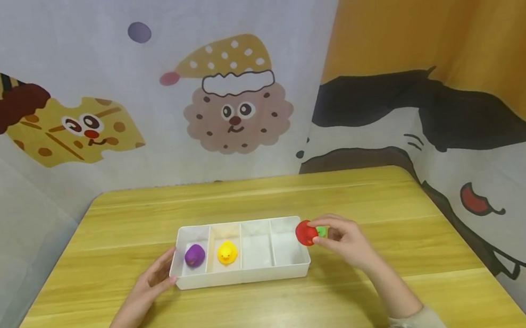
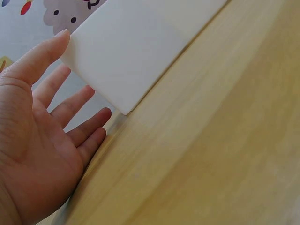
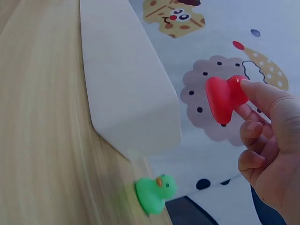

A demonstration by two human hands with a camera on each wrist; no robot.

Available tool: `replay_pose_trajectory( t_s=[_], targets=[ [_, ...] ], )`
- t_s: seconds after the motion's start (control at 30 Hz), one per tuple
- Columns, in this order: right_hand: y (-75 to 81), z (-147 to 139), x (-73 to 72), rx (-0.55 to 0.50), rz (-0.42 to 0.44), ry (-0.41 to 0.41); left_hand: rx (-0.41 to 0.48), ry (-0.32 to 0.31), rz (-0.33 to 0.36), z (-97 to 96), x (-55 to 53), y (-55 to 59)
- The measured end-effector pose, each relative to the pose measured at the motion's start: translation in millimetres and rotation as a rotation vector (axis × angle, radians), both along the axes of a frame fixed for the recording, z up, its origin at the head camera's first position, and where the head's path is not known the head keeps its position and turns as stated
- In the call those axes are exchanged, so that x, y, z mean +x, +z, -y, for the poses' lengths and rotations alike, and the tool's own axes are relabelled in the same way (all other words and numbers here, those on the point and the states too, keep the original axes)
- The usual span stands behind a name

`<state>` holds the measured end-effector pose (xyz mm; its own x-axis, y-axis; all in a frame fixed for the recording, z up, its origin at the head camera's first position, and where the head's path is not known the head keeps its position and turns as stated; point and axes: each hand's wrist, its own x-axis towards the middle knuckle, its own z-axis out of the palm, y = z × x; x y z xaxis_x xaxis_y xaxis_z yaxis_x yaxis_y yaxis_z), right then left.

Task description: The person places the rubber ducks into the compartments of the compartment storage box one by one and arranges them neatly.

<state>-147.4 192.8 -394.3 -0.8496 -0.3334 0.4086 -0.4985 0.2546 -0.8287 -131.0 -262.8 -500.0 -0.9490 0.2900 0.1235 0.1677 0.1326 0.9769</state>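
Observation:
A white four-part tray (image 1: 244,276) sits on the table. In its leftmost compartment is a purple rubber duck (image 1: 194,255); a yellow rubber duck (image 1: 227,253) occupies the one beside it. My left hand (image 1: 152,277) is at the tray's left end, thumb and fingers spread loosely against the corners, as the left wrist view also shows. Between thumb and fingertips my right hand (image 1: 345,238) pinches a red rubber duck (image 3: 225,97), held up at the tray's right end, overlapping its rim in the head view. A green rubber duck (image 3: 154,193) stands on the table just off that end, partly hidden behind the right hand in the head view.
The wooden table (image 1: 269,318) extends around the tray on all sides. Behind its far edge hangs a cartoon-printed curtain (image 1: 140,91), which also runs along the left and right.

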Motion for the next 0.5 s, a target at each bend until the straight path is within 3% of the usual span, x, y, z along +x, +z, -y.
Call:
replay_pose_trajectory(
  t_s=[0.3, 0.5],
  targets=[
    [1.1, 19, -4.3, -0.016, 0.054, 0.043, 0.001, -0.002, -0.003, -0.1, 0.0, -0.6],
    [1.4, 32, -7.2, -0.014, 0.010, 0.081, -0.002, -0.003, -0.008, -0.2, 0.0, -0.2]
  ],
)
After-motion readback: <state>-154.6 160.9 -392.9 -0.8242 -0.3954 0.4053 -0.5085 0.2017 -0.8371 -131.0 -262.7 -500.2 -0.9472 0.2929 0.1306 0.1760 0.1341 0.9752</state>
